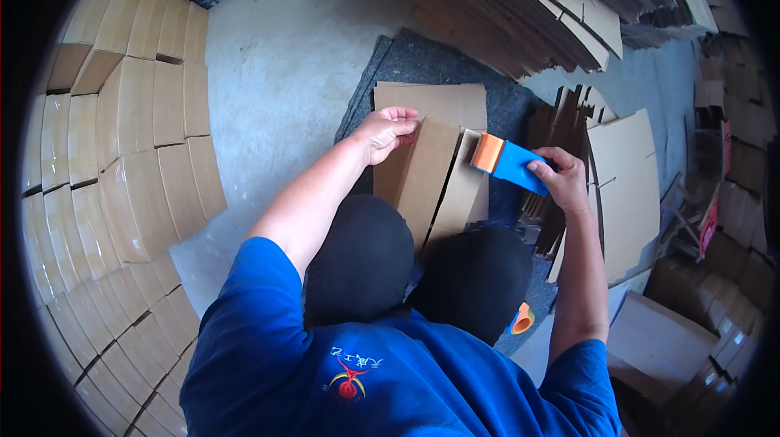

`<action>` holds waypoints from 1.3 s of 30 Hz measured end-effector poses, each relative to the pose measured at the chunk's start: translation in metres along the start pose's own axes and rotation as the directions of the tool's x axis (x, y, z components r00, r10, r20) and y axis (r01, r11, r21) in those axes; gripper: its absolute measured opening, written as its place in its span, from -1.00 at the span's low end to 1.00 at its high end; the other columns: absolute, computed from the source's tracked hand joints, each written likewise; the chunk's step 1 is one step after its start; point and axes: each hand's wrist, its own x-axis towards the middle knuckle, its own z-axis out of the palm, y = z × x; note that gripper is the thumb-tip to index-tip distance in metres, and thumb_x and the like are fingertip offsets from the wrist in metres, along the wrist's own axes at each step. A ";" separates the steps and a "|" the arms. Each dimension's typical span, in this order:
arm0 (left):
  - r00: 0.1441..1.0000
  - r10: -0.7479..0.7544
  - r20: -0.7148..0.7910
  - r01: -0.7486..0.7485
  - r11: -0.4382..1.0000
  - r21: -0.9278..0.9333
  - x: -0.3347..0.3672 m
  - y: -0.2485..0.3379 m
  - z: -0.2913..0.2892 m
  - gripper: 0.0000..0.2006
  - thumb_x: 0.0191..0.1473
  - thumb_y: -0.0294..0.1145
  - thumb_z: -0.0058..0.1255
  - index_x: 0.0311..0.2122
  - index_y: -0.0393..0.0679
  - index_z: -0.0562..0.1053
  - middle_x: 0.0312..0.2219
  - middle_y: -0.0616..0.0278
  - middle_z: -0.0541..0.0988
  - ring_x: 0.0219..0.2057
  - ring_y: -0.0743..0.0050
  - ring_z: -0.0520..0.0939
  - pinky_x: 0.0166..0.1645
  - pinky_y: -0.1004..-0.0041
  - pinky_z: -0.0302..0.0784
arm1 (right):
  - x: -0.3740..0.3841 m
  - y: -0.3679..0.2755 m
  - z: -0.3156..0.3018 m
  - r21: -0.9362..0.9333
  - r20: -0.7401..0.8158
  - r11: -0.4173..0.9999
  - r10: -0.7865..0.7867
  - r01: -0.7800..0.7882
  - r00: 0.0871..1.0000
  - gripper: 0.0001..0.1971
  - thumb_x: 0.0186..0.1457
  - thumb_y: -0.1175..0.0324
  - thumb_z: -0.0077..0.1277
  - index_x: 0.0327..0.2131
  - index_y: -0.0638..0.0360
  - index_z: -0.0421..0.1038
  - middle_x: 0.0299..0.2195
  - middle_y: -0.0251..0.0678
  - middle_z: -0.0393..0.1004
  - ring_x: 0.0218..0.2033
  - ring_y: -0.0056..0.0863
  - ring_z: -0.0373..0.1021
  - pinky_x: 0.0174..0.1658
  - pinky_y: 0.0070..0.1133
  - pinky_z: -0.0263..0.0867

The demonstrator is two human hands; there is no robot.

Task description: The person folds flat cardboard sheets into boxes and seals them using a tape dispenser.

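Note:
A narrow brown cardboard box (431, 157) stands between my knees, a dark gap running along its top between two flaps. My left hand (388, 132) is closed at the box's far left edge, thumb and fingers pinching there; the fingertips are partly hidden. In my right hand (561, 179) is a blue and orange tape dispenser (520, 167), gripped by its blue handle. Its orange end is right beside the box's far right corner; whether it touches cannot be told. Under the box lies a flat cardboard sheet (431, 96).
Stacked closed cartons (138, 112) form a wall at the left. Flattened cardboard (520, 15) is piled at the far right, with more sheets (626, 177) leaning right of me. A dark mat (406, 51) covers the floor. An orange ring-shaped thing (522, 320) lies by my right knee.

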 end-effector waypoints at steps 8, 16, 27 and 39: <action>0.959 0.282 0.028 -0.194 0.583 0.789 -0.001 -0.021 0.020 -0.55 0.22 -0.43 -0.20 0.22 0.00 0.27 0.19 0.05 0.23 0.25 0.13 0.22 0.31 0.32 0.14 | -0.003 0.018 0.002 0.053 0.003 0.999 0.012 -0.012 1.000 -0.69 -0.05 0.20 0.31 -0.28 0.20 0.58 -0.43 -0.35 0.56 -0.36 -0.63 0.45 -0.22 -0.61 0.39; 0.751 0.586 0.304 -0.407 0.049 0.912 -0.006 0.040 0.072 -0.79 0.07 -0.20 0.04 -0.30 -0.07 0.58 -0.17 0.22 0.56 0.02 0.17 0.42 0.14 0.30 0.30 | -0.003 0.021 0.000 0.055 0.021 0.995 0.085 -0.086 0.996 -0.68 -0.03 0.17 0.29 -0.29 0.20 0.57 -0.43 -0.39 0.55 -0.37 -0.66 0.43 -0.23 -0.63 0.37; 0.989 -0.147 -0.005 0.073 0.461 0.884 0.040 0.049 0.114 -0.75 -0.11 -0.22 0.37 -0.40 -0.07 0.53 -0.39 0.31 0.60 -0.29 0.57 0.54 -0.14 0.49 0.44 | 0.002 0.001 -0.005 0.007 -0.003 0.997 0.076 -0.076 0.997 -0.58 -0.07 0.05 0.30 -0.35 0.27 0.57 -0.54 -0.31 0.52 -0.48 -0.61 0.44 -0.35 -0.60 0.38; 0.986 -0.166 -0.026 0.120 0.585 0.802 0.040 0.045 0.103 -0.69 -0.22 -0.19 0.42 -0.38 -0.07 0.55 -0.35 0.24 0.62 -0.24 0.44 0.56 -0.05 0.43 0.42 | -0.021 0.002 -0.077 -0.350 0.076 0.920 0.216 -0.177 0.973 -0.49 -0.08 -0.09 0.27 -0.41 0.28 0.55 -0.56 -0.23 0.50 -0.49 -0.44 0.49 -0.37 -0.52 0.43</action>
